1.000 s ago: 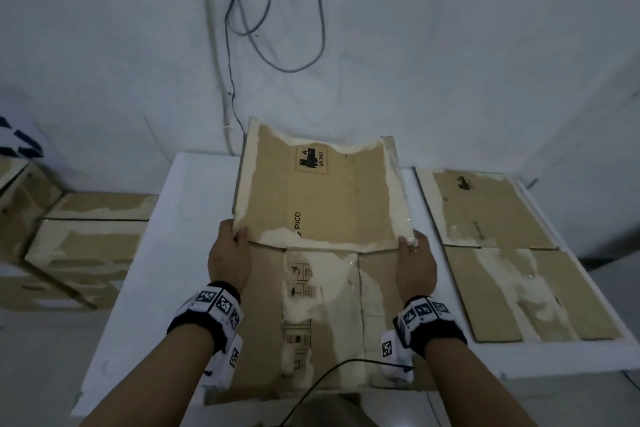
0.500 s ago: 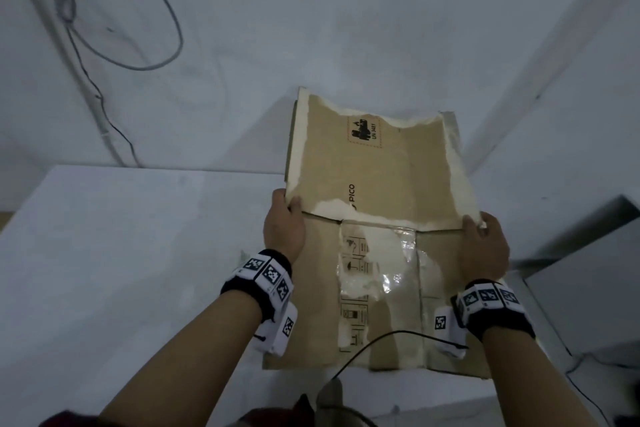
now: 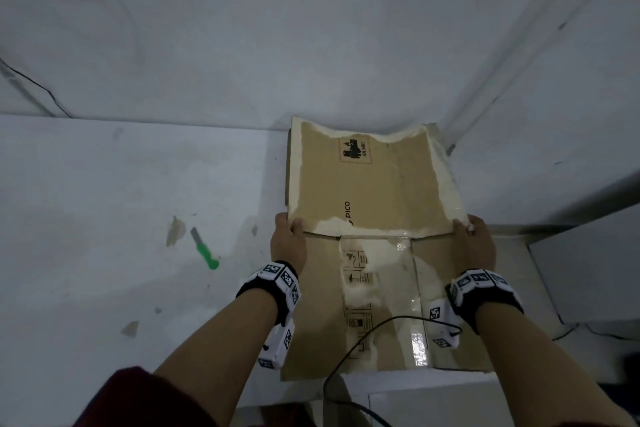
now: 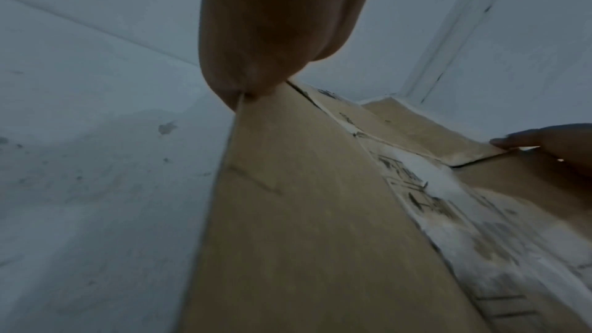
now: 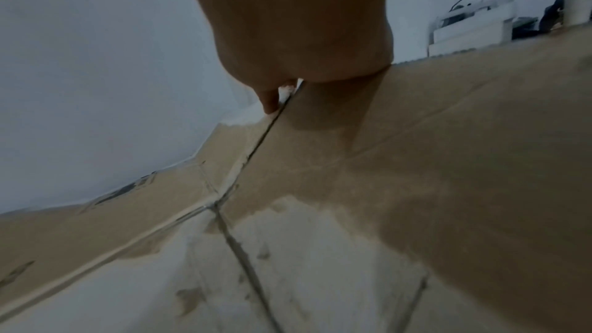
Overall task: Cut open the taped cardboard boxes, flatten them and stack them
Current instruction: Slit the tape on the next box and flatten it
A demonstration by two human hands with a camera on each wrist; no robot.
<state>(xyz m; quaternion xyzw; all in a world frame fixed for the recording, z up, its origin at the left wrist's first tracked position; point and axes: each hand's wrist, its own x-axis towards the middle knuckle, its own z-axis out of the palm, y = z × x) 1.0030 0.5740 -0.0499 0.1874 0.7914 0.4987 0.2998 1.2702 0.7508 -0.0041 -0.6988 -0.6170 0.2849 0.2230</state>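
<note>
A flattened brown cardboard box [image 3: 367, 191] with torn white patches and clear tape is held flat between both hands over the right end of the white table [image 3: 104, 218]. My left hand [image 3: 289, 239] pinches its left edge at the fold line, thumb on top [image 4: 243, 95]. On the opposite edge, at the same fold, my right hand [image 3: 472, 239] grips it [image 5: 288, 90]. The far panel [image 4: 400, 120] tilts up a little toward the wall. Whatever lies beneath the box is hidden.
A green-handled knife [image 3: 205, 250] lies on the table to the left of the box, near small cardboard scraps [image 3: 173, 234]. A black cable [image 3: 363, 340] crosses the box's near part. The wall corner stands just behind. White equipment [image 5: 474, 24] sits off to the right.
Both hands have carried the flattened box rightward, from the table's middle to its right end, with the same grip. The flat sheets seen at the right earlier are out of sight now.
</note>
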